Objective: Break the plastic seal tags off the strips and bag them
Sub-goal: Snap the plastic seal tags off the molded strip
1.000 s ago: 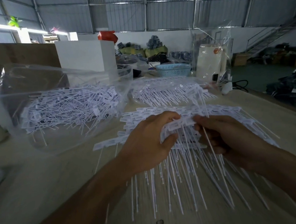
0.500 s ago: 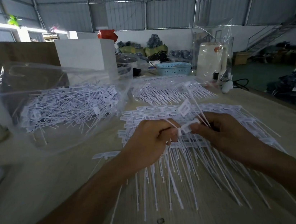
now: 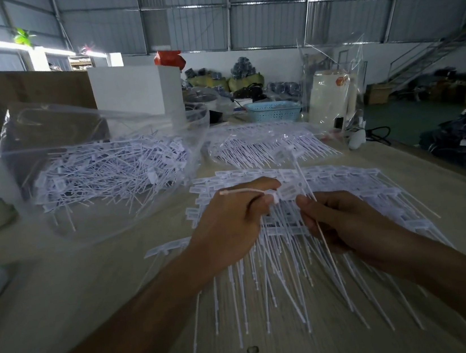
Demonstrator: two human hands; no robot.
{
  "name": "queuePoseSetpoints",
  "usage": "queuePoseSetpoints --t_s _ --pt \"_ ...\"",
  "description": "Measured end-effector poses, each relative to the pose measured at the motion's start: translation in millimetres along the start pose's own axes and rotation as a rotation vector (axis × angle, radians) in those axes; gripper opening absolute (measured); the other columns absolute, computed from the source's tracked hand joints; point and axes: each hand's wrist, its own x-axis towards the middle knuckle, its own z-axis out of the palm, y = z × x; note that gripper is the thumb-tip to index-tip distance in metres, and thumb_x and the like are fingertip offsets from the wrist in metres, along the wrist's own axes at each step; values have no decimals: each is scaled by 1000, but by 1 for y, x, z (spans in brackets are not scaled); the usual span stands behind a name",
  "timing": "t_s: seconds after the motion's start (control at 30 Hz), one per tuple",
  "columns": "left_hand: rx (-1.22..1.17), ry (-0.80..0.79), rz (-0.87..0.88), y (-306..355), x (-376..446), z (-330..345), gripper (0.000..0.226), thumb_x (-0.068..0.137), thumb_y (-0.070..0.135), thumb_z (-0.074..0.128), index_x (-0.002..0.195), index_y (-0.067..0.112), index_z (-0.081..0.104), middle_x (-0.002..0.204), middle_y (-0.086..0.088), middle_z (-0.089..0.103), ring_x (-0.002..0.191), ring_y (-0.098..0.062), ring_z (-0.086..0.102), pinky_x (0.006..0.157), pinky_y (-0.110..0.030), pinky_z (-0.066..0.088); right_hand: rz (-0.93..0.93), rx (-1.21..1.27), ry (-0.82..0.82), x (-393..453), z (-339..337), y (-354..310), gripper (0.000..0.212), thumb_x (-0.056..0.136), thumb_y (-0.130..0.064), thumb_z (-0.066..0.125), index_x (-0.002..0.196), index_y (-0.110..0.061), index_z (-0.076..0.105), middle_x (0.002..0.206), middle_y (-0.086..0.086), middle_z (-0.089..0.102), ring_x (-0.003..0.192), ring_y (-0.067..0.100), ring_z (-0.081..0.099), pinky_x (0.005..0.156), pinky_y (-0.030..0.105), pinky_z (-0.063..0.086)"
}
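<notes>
Though tag (image 3: 288, 190) print seems unreadable, both hands (image 3: 279, 223) pinch separate white tags.

Left hand (image 3: 227, 230), earlier pressed on strip pile (image 3: 306, 226), now lifted slightly, pinching single separated seal tag (image 3: 270, 195), tail lying leftward across knuckles. Right hand (image 3: 347, 220), previously meeting left at fingertips, now drawn apart rightward, pinching several upright tags (image 3: 298, 167). Loose strip (image 3: 170, 246) now exposed left of pile.
</notes>
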Motion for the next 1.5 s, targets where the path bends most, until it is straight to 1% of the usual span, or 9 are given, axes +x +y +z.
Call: queuePoseSetpoints --t_s 0.07,0.17,0.23,0.33,0.43,0.63,0.83,1.03,1.5 --pt "117 -9 30 3 -2 -1 27 102 16 52 120 20 70 101 21 67 93 5 59 79 -2 42 -43 -161 9 0 0 1 46 90 -51 47 61 -15 50 52 5 35 42 10 31 44 20 28" --pt "291 -128 80 -1 -2 -6 35 99 7 51 125 25 67 107 3 70 99 -16 64 79 -36 55 -115 -387 39 2 -2 1 47 94 -47 37 61 -15 46 45 -11 40 40 2 37 47 12 31" --pt "338 -174 94 -5 -1 -8 36 98 8 52 127 25 65 106 0 68 100 -20 62 76 -41 55 -97 -375 79 3 -7 1 48 99 -44 38 62 -14 45 45 -9 41 39 3 37 47 13 32" --pt "173 -108 20 -7 1 -7 27 99 25 57 125 25 65 103 11 68 94 -6 62 81 -32 52 -37 -148 89 3 -12 -2 48 97 -44 43 64 -9 44 54 2 46 43 14 42 46 22 40" --pt "-38 0 -53 -3 4 -4 20 87 24 74 106 24 68 81 17 67 78 1 64 68 -15 48 11 85 58 2 -9 -3 43 96 -42 46 69 -9 46 66 13 56 52 21 52 48 28 46" --pt "-94 81 -22 14 2 2 21 77 24 83 90 22 67 81 16 67 80 6 62 67 -4 41 135 257 7 1 2 -1 34 91 -46 57 78 -16 62 65 6 22 52 13 17 42 21 18" --pt "-96 -13 -21 18 0 3 22 81 22 80 95 22 64 84 14 65 79 -2 62 64 -16 46 118 206 -9 -2 5 -1 36 85 -42 68 74 -13 50 58 -3 28 46 9 22 40 21 21" --pt "-181 -120 -26 13 -1 -3 40 89 23 68 124 35 50 96 15 67 88 -3 66 71 -25 52 122 230 66 1 -2 -4 26 87 -38 66 74 -15 64 59 -1 26 50 12 19 44 26 17" --pt "109 -108 -59 9 -3 1 29 95 33 60 122 38 50 108 13 67 90 -12 65 75 -38 56 168 269 156 8 -6 9 30 86 -43 68 69 -19 73 64 5 25 56 20 19 43 28 21"
